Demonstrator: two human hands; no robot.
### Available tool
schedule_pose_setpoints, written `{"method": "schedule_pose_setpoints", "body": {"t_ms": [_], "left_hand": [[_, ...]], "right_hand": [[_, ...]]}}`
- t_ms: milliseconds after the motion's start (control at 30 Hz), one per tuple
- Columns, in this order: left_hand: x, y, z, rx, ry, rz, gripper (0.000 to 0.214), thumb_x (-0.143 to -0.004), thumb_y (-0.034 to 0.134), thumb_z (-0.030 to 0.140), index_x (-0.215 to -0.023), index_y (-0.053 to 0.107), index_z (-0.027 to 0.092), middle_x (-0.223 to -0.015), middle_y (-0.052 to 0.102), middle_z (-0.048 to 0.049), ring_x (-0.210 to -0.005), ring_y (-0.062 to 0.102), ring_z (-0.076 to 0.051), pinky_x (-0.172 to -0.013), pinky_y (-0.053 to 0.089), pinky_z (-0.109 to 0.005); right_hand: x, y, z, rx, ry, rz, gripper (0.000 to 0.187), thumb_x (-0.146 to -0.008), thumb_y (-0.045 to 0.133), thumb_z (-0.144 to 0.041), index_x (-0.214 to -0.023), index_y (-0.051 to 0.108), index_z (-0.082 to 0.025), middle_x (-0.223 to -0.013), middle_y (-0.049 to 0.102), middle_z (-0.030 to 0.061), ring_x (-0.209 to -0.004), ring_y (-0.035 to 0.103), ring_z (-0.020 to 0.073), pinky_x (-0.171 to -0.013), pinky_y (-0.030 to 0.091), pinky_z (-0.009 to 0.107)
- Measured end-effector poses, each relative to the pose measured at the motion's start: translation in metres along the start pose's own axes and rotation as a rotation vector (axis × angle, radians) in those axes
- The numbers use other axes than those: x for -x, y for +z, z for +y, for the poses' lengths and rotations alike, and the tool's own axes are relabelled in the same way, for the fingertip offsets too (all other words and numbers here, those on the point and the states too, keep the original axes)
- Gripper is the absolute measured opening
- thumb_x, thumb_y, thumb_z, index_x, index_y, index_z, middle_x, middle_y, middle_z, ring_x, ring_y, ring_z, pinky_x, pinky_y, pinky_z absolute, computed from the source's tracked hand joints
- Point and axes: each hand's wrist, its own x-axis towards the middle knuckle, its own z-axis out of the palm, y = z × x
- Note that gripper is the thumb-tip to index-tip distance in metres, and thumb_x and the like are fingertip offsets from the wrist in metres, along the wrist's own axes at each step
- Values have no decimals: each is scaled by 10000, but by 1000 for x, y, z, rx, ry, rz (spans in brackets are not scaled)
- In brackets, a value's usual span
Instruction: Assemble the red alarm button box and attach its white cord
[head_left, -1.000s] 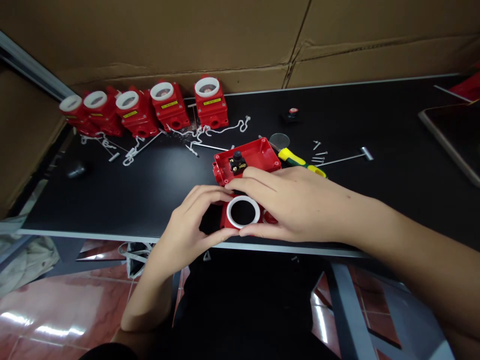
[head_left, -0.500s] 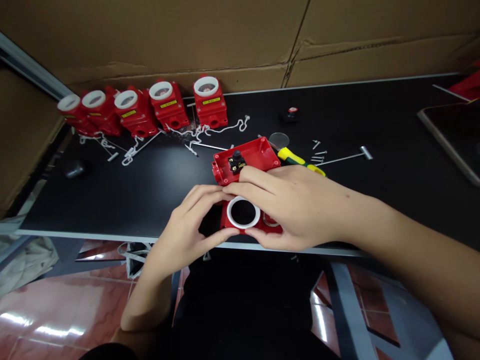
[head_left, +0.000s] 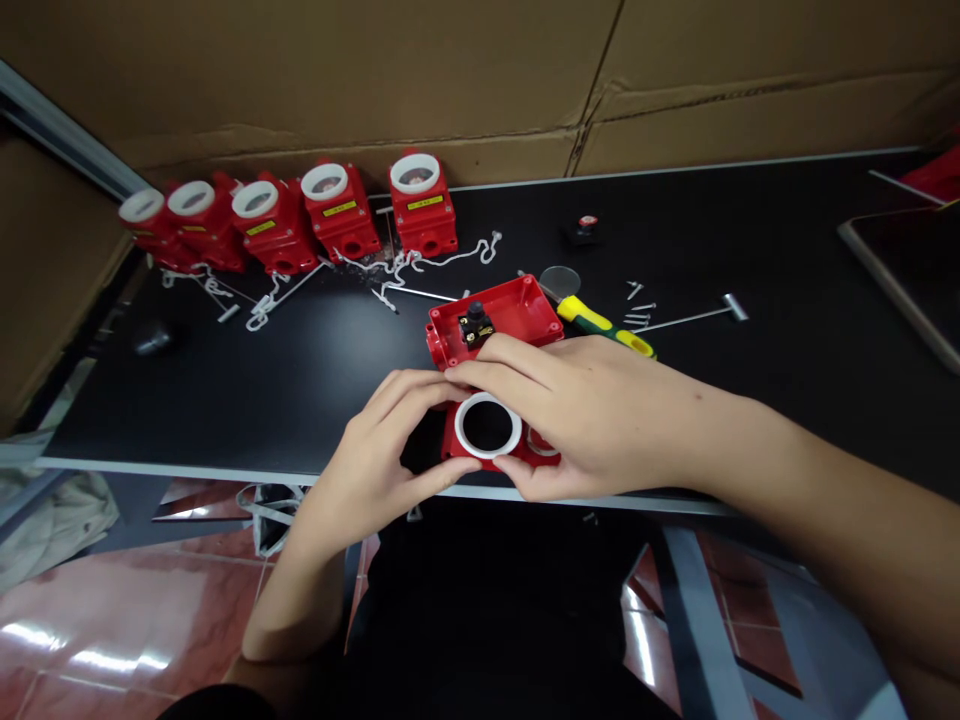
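My left hand (head_left: 394, 450) curves round the left side of a white ring (head_left: 460, 428), fingers on its far side and thumb at its near edge. From the right, my right hand (head_left: 577, 415) grips the same ring, its thumb at the near rim. The ring sits on a red cover (head_left: 452, 447) at the table's front edge, and my right hand hides much of that cover. Just beyond my fingers lies an open red box (head_left: 517, 312) with a black switch block (head_left: 475, 326) inside.
Several assembled red boxes (head_left: 424, 218) with white rings stand along the back left, with white cords (head_left: 480, 247) before them. A yellow-green screwdriver (head_left: 607, 327), a clear disc (head_left: 560, 281), screws (head_left: 637, 318), a small metal hammer (head_left: 736, 307) and a black part (head_left: 584, 230) lie to the right.
The view has shifted very slightly. Both hands keep the same hold round the white ring, with no clear movement of the parts.
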Motion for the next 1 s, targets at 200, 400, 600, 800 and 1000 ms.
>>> {"method": "schedule_pose_setpoints", "body": {"t_ms": [200,400,600,800,1000], "left_hand": [[0,0,0,7,0,-1,434,-996,836,386,-1362,642,257,-1352,720,-92,-1255,700,-250,-1115,594,-409],[0,0,0,18,6,-1,422,-1003,827,370,-1367,646,257,-1348,725,-92,-1262,701,-251,-1113,595,-411],[-1,0,1,23,2,-10,409,-1015,815,345,-1371,637,252,-1348,709,-89,-1275,686,-238,-1126,574,-394],[-1,0,1,25,-2,-22,436,-1005,824,367,-1374,619,254,-1340,692,-111,-1266,686,-274,-1092,592,-443],[2,7,-3,-58,-6,110,459,-974,856,383,-1315,587,234,-1149,653,-63,-976,659,-201,-846,614,-337]], "right_hand": [[0,2,0,13,-2,19,580,-968,571,-419,-1433,648,-81,-1179,708,99,-740,691,155,-620,545,300],[1,4,2,39,-3,47,654,-1019,601,-567,-1451,619,-76,-1216,720,110,-780,716,158,-622,553,306],[3,0,1,85,9,83,732,-1042,585,-633,-1488,604,-54,-1306,736,109,-922,777,179,-675,608,322],[3,-1,0,100,22,84,783,-1066,528,-657,-1525,567,-24,-1320,746,146,-1028,786,201,-734,614,327],[0,9,-5,58,23,137,505,-1086,558,-467,-1416,636,-93,-1025,796,52,-771,717,108,-658,462,254]]}}
